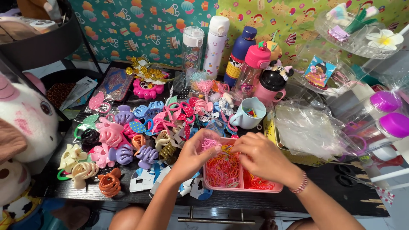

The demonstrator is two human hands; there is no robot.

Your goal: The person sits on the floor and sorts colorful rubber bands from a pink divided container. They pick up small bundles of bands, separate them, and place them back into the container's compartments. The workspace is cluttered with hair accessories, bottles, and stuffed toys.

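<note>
Sorting in progress: left hand and right hand, fingers pinched together on small elastic bands, work over the pink divided tray at the desk front edge, hair claw clips alongside; separating tangled bands likely requires fine fingertip grip.

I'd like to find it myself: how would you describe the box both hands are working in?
On the dark table, look at the near edge, right of the heap of plastic claw hair clips. Beneath the left hand and right hand sits a pink rectangular plastic tray, split into compartments and filled with thin pink and orange elastic bands, unlike anything nearby.
</note>
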